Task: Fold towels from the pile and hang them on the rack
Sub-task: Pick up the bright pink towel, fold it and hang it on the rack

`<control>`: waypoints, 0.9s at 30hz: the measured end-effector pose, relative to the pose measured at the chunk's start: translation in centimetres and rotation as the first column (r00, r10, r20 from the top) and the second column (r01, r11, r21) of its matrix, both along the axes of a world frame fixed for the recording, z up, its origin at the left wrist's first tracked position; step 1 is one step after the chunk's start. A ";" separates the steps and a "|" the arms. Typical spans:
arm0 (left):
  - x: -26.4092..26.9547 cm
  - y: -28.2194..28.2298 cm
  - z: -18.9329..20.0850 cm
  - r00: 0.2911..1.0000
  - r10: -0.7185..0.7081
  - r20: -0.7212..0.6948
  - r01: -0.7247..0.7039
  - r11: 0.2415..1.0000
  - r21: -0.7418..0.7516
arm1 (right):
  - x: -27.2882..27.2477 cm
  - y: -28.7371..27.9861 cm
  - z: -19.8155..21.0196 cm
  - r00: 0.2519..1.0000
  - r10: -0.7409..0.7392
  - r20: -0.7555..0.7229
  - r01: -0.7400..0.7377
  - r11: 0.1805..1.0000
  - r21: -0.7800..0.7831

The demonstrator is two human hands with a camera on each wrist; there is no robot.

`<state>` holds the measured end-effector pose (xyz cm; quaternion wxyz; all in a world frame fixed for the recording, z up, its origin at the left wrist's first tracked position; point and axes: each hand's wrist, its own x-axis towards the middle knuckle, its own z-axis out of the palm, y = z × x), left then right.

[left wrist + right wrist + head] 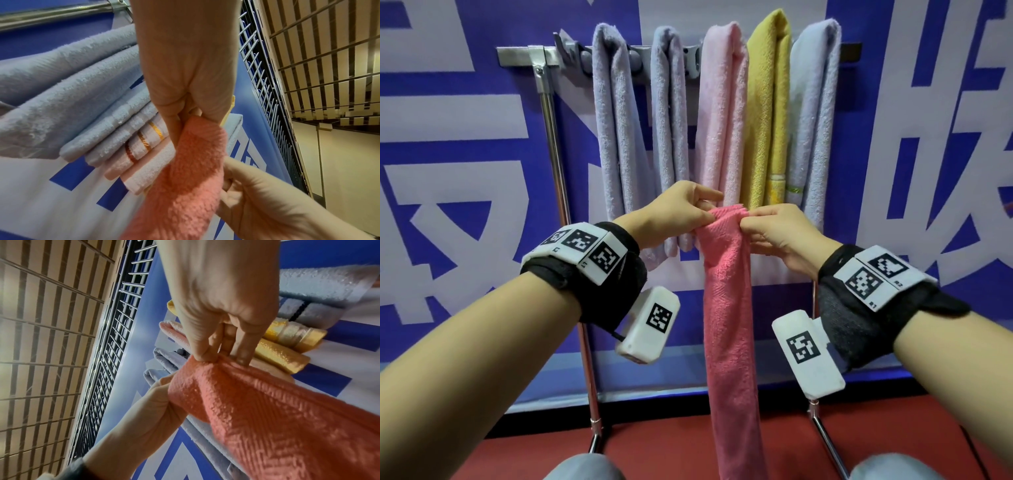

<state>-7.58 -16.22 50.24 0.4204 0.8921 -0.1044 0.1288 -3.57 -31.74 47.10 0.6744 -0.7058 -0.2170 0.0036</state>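
Observation:
A coral-pink towel (729,308), folded into a long narrow strip, hangs straight down in front of me. My left hand (681,214) pinches its top left corner and my right hand (774,228) pinches its top right corner, close together. In the left wrist view the left hand (191,91) grips the pink towel (185,186). In the right wrist view the right hand (224,324) pinches the pink towel (267,410). Behind stands the metal rack (527,54), its bar above my hands. Several folded towels hang on it: lavender (613,130), lavender (671,130), pale pink (722,113), yellow (767,113), light blue (815,120).
A blue and white banner (448,171) covers the wall behind the rack. The rack's left upright (558,178) runs down to a red floor (681,455). My knees (585,467) show at the bottom edge. A wire grid (267,91) rises to the side.

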 end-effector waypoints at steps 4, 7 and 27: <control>-0.1 0.2 0.2 0.999 -0.035 0.012 0.035 0.999 -0.025 | 0.1 0.1 -0.2 0.999 -0.054 0.001 0.054 0.997 0.057; -0.1 0.2 0.3 0.997 -0.079 0.012 0.079 0.995 -0.059 | 0.2 0.2 -0.4 0.999 -0.049 0.004 0.049 0.996 0.071; 0.0 0.8 0.4 0.967 0.035 0.254 -0.143 0.897 0.419 | -0.2 0.2 0.8 0.985 -0.171 -0.003 0.171 0.984 -0.043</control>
